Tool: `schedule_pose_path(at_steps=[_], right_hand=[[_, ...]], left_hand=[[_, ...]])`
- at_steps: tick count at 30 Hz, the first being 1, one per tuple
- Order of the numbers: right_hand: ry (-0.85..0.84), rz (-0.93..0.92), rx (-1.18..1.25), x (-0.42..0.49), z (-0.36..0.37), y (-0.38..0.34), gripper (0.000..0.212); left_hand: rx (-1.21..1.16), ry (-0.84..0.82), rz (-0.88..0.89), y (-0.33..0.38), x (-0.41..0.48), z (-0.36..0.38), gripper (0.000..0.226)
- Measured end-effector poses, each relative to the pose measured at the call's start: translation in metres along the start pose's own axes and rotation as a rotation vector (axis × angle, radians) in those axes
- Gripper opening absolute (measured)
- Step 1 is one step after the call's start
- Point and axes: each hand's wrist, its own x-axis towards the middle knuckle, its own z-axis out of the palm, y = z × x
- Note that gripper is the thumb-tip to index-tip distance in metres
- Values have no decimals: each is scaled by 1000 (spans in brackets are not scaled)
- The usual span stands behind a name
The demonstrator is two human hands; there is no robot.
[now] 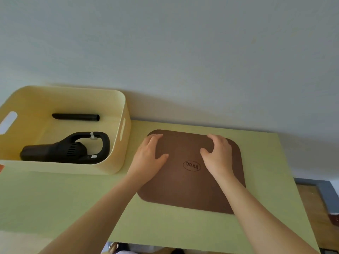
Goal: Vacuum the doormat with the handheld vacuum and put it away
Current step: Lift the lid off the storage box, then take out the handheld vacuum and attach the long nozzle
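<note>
- Doormat (190, 187): brown, rounded corners, lies flat on the green table (73, 198), right of centre; oval logo reads upside down to the wearer.
- Left hand (148, 156): palm down on the mat's 10 o'clock corner, fingers nearly straight, thumb spread; it grips nothing.
- Right hand (218, 156): on the mat toward 1 o'clock, fingers arched, tips on the surface; no pinch visible.
- Judgement: both hands press and square the mat so it lies flat and does not slide under suction. Vacuuming not yet begun.
- Handheld vacuum (62, 150): black, on its side in the yellow bin (55, 166), at 9 o'clock from the mat, loop handle toward the mat, untouched.
- Black nozzle tube (76, 116): loose in the same bin, at 12 o'clock from the vacuum, apart from it.
- Obstacles: the bin's wall stands between the left hand and the vacuum, so reaching it means going over the rim. The bin stands just beside the mat's left edge. Grey wall (165, 52) runs close behind the mat.
</note>
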Motion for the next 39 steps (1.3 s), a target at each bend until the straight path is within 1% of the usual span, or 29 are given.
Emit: schedule_pose_path(at_steps=[4, 7, 12, 15, 17, 21, 23, 24, 29, 32, 35, 37, 39], right_hand=[[-10, -178, 59, -5, 1, -64, 42], [-55, -271, 76, -11, 6, -108, 37], [-127, -401, 73, -25, 21, -175, 33], [-189, -453, 77, -34, 39, -209, 27], [-229, -473, 56, -40, 56, -228, 27], [-313, -478, 23, -45, 89, -258, 27], [-364, -476, -10, -48, 95, -261, 26], [-403, -479, -58, -48, 124, -283, 26], [-479, -427, -227, -38, 152, -285, 31], [-530, -371, -310, -33, 176, -291, 40], [-567, -329, -370, -27, 201, -291, 51], [-627, -321, -421, -23, 214, -290, 59], [-718, -317, -488, -20, 226, -290, 70]], left_hand=[[30, 75, 97, 10, -5, -46, 56], [25, 118, 102, 5, -8, -81, 54], [66, 178, 84, -30, -7, -135, 50], [109, 198, 59, -58, -7, -164, 49], [134, 194, 41, -78, -7, -181, 48], [176, 78, -45, -116, -7, -210, 49], [226, 19, -83, -124, -6, -217, 49], [219, 8, -124, -158, -3, -236, 49], [277, -49, -221, -199, 4, -254, 42], [289, -78, -286, -229, 13, -264, 41], [254, -94, -295, -244, 21, -265, 41], [218, -97, -300, -250, 25, -262, 42], [131, -85, -328, -258, 29, -260, 45]])
